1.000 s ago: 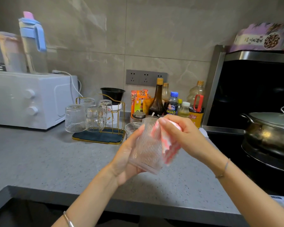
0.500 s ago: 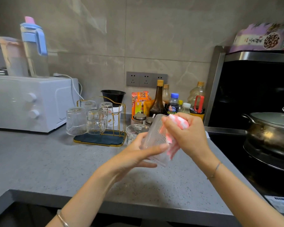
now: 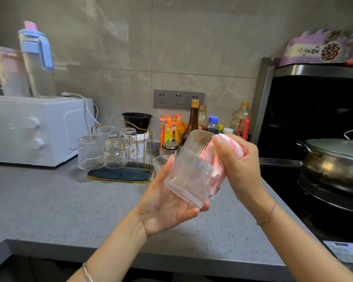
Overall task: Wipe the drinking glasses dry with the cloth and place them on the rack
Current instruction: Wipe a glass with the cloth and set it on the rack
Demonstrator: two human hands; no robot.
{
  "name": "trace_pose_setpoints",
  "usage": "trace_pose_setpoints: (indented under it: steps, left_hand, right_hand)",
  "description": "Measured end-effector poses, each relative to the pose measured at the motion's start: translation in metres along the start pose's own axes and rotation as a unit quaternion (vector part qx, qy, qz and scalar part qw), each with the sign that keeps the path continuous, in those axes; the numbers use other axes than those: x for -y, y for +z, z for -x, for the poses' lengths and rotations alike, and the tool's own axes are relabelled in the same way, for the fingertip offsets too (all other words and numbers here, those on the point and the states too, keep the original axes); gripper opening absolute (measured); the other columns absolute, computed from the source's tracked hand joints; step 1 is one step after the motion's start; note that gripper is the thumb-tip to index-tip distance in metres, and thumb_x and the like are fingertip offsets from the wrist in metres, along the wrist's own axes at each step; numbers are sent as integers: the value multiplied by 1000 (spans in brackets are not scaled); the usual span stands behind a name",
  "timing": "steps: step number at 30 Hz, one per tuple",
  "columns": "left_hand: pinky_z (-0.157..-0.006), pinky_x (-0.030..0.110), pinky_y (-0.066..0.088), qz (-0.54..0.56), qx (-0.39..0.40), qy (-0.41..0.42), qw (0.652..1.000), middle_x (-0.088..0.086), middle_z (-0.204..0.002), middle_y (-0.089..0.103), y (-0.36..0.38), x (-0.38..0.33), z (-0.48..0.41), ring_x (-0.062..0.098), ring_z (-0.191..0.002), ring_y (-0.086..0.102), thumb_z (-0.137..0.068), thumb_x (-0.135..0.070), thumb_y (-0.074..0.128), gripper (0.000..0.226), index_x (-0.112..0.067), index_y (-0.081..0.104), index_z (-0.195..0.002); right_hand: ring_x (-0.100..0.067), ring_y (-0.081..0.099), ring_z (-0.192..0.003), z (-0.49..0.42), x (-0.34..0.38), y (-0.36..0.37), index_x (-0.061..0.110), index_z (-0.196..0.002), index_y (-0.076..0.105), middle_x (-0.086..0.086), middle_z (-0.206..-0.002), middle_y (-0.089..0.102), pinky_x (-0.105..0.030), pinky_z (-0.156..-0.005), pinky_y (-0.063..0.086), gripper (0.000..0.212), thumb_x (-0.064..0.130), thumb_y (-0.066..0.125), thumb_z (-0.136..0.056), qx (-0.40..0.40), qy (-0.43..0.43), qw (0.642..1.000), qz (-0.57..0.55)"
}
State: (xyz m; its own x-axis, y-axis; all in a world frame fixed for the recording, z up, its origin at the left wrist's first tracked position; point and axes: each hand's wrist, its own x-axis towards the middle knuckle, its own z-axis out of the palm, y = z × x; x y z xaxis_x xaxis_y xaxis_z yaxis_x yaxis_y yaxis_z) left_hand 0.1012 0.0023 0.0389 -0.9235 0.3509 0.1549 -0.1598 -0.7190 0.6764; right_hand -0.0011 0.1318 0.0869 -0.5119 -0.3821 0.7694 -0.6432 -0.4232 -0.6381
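Change in left hand: the left hand [image 3: 167,204] has rolled palm-up since half a second ago. It now cups the ribbed glass [image 3: 190,165] from below, where its fingers lay across the front before.
Change in glass: it looks more steeply tilted than before, with the base low toward the person and the mouth up and away.
Left grip: fingers curl under and around the base, with the thumb along the near side.
Right grip: the right hand [image 3: 238,165] is clenched on the pink-and-white striped cloth [image 3: 216,171], as before, and presses it to the glass's right side near the rim.
Where the glass is: in the air above the grey countertop [image 3: 49,200], right of the gold wire rack [image 3: 126,175] and apart from it.
On the rack: four upturned glasses [image 3: 90,152].
Behind the left hand: another glass [image 3: 160,162] stands on the counter.
Writing: the purple box [image 3: 316,48] on the hood and the orange packet [image 3: 170,129] carry Chinese characters, too blurred to read. One racked glass bears small dark print, also unreadable.
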Motion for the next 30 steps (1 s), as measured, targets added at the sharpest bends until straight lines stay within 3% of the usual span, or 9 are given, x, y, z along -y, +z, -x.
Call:
trace_pose_setpoints:
  steps: [4, 9, 11, 14, 17, 20, 24, 27, 30]
  left_hand:
    - [-70, 41, 61, -160, -107, 32, 981, 21, -122, 64, 1, -4, -5, 39, -99, 68, -49, -51, 90, 103, -14, 49, -135]
    - [-73, 22, 56, -524, -242, 73, 814, -10, -117, 62, 19, -13, -6, 4, -99, 66, -58, -51, 84, 82, -36, 46, -128]
    - [-70, 20, 56, -539, -253, 105, 796, -12, -113, 64, 24, -12, -6, 2, -96, 66, -64, -44, 83, 69, -38, 49, -123]
    - [-70, 30, 59, -436, -216, 119, 865, -2, -110, 71, 19, -12, 2, 15, -98, 70, -56, -40, 88, 71, -28, 58, -120]
    - [-61, 38, 61, -138, -83, 71, 984, 18, -121, 60, 10, -12, 5, 38, -89, 67, -56, -37, 90, 88, -11, 54, -133]
    - [-65, 42, 61, 9, 45, 37, 998, 22, -127, 45, 7, -9, 7, 42, -90, 65, -71, -32, 84, 88, -13, 36, -142]
    - [-67, 48, 60, -87, -81, 65, 991, 26, -117, 64, 11, -12, 5, 47, -95, 66, -44, -35, 96, 103, -12, 50, -134]
    - [-78, 40, 59, -283, -185, 93, 936, 4, -109, 73, 13, -20, 4, 25, -102, 69, -36, -50, 94, 95, -24, 58, -120]
    - [-81, 19, 56, -515, -242, 124, 813, -16, -110, 70, 20, -21, 1, 1, -102, 65, -56, -57, 81, 71, -39, 53, -119]
  right_hand:
    - [-7, 62, -58, 0, -5, -4, 7, -73, 67, 3, -61, 65, -18, -54, 50, 36, 43, 62, -76, -15, 27, 999, 27]
    - [-3, 58, -54, -5, -5, -3, 15, -64, 62, 12, -55, 61, -14, -50, 45, 23, 19, 67, -86, 14, 2, 995, 95]
    - [-3, 56, -53, -7, -3, -1, 16, -63, 61, 11, -55, 59, -15, -50, 44, 25, 18, 65, -87, 9, -9, 995, 99]
    - [-2, 55, -53, -9, 2, 2, 13, -64, 62, 10, -55, 59, -14, -52, 44, 27, 31, 72, -82, 25, -14, 997, 68]
    - [0, 57, -55, -9, 5, 5, 22, -65, 65, 13, -57, 61, -13, -56, 46, 21, 39, 61, -76, 39, 0, 999, -28]
    - [0, 57, -55, -9, 4, 10, 27, -62, 65, 13, -57, 60, -14, -56, 47, 18, 39, 61, -75, 25, 0, 998, -58]
    - [-2, 61, -57, -10, 1, 9, 17, -69, 64, 12, -58, 63, -15, -55, 49, 17, 31, 68, -79, -5, 26, 998, -53]
    - [0, 60, -55, -11, 2, 9, 15, -68, 64, 15, -55, 62, -11, -53, 47, 20, 28, 71, -82, 6, 3, 1000, 17]
    - [-1, 60, -53, -11, 0, 11, 11, -66, 64, 15, -53, 62, -12, -50, 46, 21, 20, 68, -85, 8, -3, 998, 69]
